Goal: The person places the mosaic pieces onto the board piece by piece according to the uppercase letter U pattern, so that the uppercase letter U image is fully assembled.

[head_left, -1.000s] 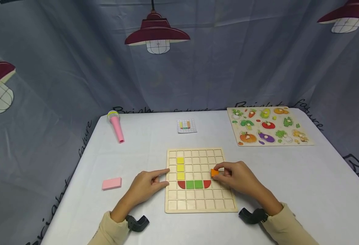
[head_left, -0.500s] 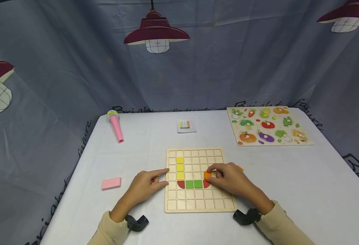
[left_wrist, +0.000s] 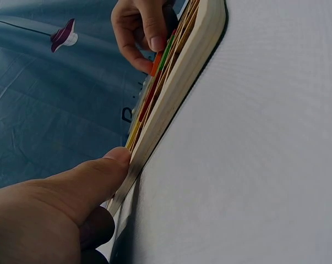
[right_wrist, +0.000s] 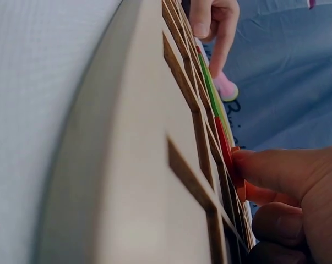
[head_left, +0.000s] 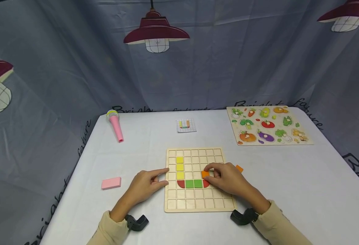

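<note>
My right hand [head_left: 228, 177] pinches an orange square tile [head_left: 205, 174] between thumb and fingers, over the cell just above the right-hand red tile [head_left: 206, 184] on the wooden grid board [head_left: 200, 204]. In the right wrist view the orange tile [right_wrist: 240, 190] is partly hidden by the thumb. Straight thumb and index finger of my left hand [head_left: 144, 185] touch the board's left edge. Set in the grid are a column of yellow tiles [head_left: 180, 167], a left-hand red tile [head_left: 181, 184] and two green tiles [head_left: 193, 183]. Another orange tile [head_left: 239, 168] lies behind my right hand, partly covered.
Behind the board lies a small pattern card [head_left: 186, 125]. A vegetable puzzle board [head_left: 272, 131] sits at the back right. To the left are a pink toy microphone [head_left: 116, 126] and a pink block [head_left: 111, 183]. A grey curtain [head_left: 204, 75] hangs behind the white table [head_left: 292, 183].
My right hand has carried the orange tile left across the grid, to above the right-hand red tile. The second orange tile has come into sight behind it. My left hand stays put.
</note>
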A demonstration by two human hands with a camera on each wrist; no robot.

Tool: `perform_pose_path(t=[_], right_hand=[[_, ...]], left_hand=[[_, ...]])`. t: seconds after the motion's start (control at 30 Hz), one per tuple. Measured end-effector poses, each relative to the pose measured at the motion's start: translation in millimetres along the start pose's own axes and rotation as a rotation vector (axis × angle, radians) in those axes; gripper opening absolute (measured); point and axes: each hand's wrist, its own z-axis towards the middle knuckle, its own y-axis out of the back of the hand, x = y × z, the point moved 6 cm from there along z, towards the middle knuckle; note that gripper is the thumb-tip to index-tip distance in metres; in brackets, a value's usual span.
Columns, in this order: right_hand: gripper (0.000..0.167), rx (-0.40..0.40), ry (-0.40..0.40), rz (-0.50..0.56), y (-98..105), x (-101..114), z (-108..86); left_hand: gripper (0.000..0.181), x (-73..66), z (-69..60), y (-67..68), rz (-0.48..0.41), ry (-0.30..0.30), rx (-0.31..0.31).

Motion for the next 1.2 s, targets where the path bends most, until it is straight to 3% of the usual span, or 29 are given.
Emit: perform_pose_path(t=[0.37,0.67,0.93,1.2], right_hand=[[0.024,-0.038,-0.035,0.012,-2.3,-3.8,-5.3],[0.018,-0.094,-0.008,0.022,1.3,-6.9,-8.7],[0.012,-0.170,0.004,0.069,16.5,-19.4,-17.2],[0.011,-0.215,-0.046,-0.017,32.6,-37.2,-30.9]], left_hand=[[0.043,1.6,0.3,-2.6,-0.018,-0.012,0.010],[0.043,-0.3,1.9,-2.5,-0.009,-0.019,0.008],[0.043,-1.0,1.0,-1.5,-0.014,-0.012,0.009],[0.043,1.2,0.1,-0.3,-0.009,-0.010,0.002]])
